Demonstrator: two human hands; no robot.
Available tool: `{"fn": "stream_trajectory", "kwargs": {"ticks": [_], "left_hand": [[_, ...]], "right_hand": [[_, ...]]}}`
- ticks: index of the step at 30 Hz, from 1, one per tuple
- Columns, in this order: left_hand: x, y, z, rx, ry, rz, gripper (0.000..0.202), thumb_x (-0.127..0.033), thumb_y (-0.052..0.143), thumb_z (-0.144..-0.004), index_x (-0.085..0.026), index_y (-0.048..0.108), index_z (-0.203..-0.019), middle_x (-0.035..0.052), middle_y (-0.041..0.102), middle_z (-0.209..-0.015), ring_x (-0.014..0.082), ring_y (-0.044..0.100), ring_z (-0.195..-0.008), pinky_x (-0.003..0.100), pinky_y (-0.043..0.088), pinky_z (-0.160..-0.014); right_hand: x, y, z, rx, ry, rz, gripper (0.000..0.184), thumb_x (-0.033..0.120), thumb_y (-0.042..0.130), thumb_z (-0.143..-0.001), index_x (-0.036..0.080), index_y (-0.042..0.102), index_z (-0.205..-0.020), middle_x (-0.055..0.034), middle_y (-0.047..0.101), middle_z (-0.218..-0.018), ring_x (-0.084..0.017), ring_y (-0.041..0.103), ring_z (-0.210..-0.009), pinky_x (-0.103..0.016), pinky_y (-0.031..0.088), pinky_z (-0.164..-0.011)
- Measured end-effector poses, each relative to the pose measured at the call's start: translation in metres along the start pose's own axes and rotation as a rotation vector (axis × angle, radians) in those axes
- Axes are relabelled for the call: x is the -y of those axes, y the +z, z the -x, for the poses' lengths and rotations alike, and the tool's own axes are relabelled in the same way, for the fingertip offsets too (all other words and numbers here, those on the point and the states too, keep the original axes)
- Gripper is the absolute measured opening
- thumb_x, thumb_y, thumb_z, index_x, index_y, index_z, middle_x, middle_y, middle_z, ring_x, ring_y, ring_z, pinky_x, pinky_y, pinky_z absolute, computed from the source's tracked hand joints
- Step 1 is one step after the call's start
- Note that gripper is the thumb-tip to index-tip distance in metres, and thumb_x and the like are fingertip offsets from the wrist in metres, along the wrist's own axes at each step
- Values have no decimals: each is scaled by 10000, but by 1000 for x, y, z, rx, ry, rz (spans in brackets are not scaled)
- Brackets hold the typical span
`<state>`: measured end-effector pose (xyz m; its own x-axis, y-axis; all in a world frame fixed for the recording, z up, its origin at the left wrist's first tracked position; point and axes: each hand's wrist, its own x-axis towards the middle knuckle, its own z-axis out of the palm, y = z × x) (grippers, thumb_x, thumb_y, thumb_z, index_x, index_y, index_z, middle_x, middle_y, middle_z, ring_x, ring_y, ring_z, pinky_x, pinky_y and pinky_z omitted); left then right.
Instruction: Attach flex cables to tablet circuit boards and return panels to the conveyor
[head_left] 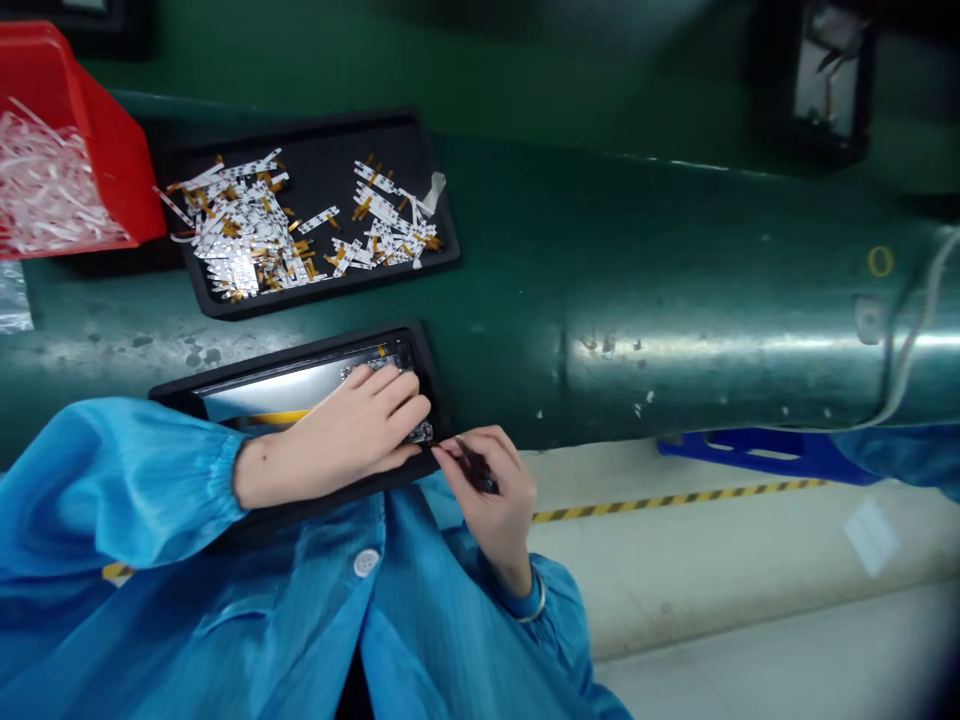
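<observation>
My left hand (pixel 349 425) lies palm down, fingers slightly bent, across the right end of a flat device with a silvery metal panel (pixel 274 388). Beneath the fingertips, part of a dark circuit board (pixel 418 432) shows. This device sits in a black tray (pixel 429 365) at the bench's front edge. At the tray's lower right corner, my right hand (pixel 491 485) has thumb and forefinger pinched close to the board. A dark slim tool (pixel 478 467) rests within that hand; its kind is unclear. Whatever lies between the fingertips is too small to make out.
Behind stands a black tray (pixel 319 135) of white strips with amber tabs (pixel 251 225). A red bin (pixel 124 170) of thin white pieces is at left. Another dark tray (pixel 832 80) lies far right. A pale cable (pixel 926 300) crosses the green bench; a blue stool (pixel 765 450) stands beyond.
</observation>
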<state>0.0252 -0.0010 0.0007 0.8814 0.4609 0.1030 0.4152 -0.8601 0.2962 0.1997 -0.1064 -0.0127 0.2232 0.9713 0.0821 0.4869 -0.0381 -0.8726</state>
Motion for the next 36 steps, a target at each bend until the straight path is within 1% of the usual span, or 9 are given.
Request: {"fn": "stream_trajectory", "kwargs": {"ticks": [4, 8, 10, 12, 16, 22, 29, 33, 36], "left_hand": [[6, -2, -3, 37, -47, 198, 95, -237, 537, -967, -164, 538, -906, 60, 585, -932, 212, 513, -825, 335, 393, -721], [12, -10, -1, 27, -109, 382, 95, -197, 481, -999, -165, 525, -922, 42, 555, -933, 173, 505, -822, 294, 409, -730], [14, -16, 2, -2, -124, 417, 107, -204, 464, -1011, -168, 523, -929, 39, 544, -932, 169, 507, -838, 288, 407, -738], [15, -22, 7, -21, -135, 399, 126, -207, 447, -1018, -174, 524, -925, 38, 542, -929, 174, 507, -852, 295, 400, -750], [18, -25, 18, -11, -169, 383, 125, -183, 443, -1009, -173, 538, -930, 44, 547, -937, 182, 506, -861, 308, 394, -757], [22, -20, 25, -7, -167, 383, 113, -191, 448, -1012, -174, 545, -957, 44, 546, -949, 187, 503, -874, 317, 382, -763], [23, -19, 26, -2, -133, 380, 110, -193, 444, -1014, -171, 545, -976, 47, 542, -956, 191, 502, -874, 331, 372, -772], [21, -18, 26, 6, -110, 367, 144, -189, 432, -1017, -162, 569, -982, 59, 568, -979, 200, 523, -905, 344, 385, -789], [18, -17, 27, -10, -64, 350, 166, -181, 434, -1017, -150, 597, -1027, 71, 612, -1025, 210, 548, -954, 349, 403, -818]], "right_hand": [[-6, 0, 4, 58, -155, 72, 92, 180, 659, -896, 228, 737, -902, -40, 680, -814, -121, 594, -562, -271, 527, -502], [-12, -2, 5, 119, -321, 215, 188, 158, 609, -927, 243, 771, -969, -47, 709, -823, -139, 664, -642, -259, 557, -551], [-13, -2, 4, 120, -389, 262, 192, 156, 611, -928, 241, 776, -978, -43, 719, -812, -141, 683, -664, -251, 560, -561], [-14, -1, 4, 111, -430, 287, 182, 149, 621, -924, 228, 777, -974, -40, 723, -794, -137, 684, -649, -247, 554, -552], [-12, 1, 4, 96, -418, 300, 190, 148, 612, -931, 237, 774, -977, -37, 724, -788, -135, 682, -640, -245, 548, -542], [-10, 0, 1, 110, -428, 255, 187, 113, 636, -905, 218, 767, -986, -43, 721, -803, -138, 690, -671, -239, 553, -572], [-14, 0, 1, 109, -479, 270, 126, 88, 662, -894, 155, 746, -960, -40, 716, -809, -112, 672, -692, -215, 528, -596], [-15, 1, 1, 117, -469, 275, 118, 110, 652, -911, 172, 737, -964, -25, 713, -808, -103, 665, -694, -209, 525, -605], [-14, 1, 1, 121, -456, 282, 117, 115, 641, -920, 175, 733, -962, -25, 710, -801, -103, 663, -690, -209, 527, -610]]}}
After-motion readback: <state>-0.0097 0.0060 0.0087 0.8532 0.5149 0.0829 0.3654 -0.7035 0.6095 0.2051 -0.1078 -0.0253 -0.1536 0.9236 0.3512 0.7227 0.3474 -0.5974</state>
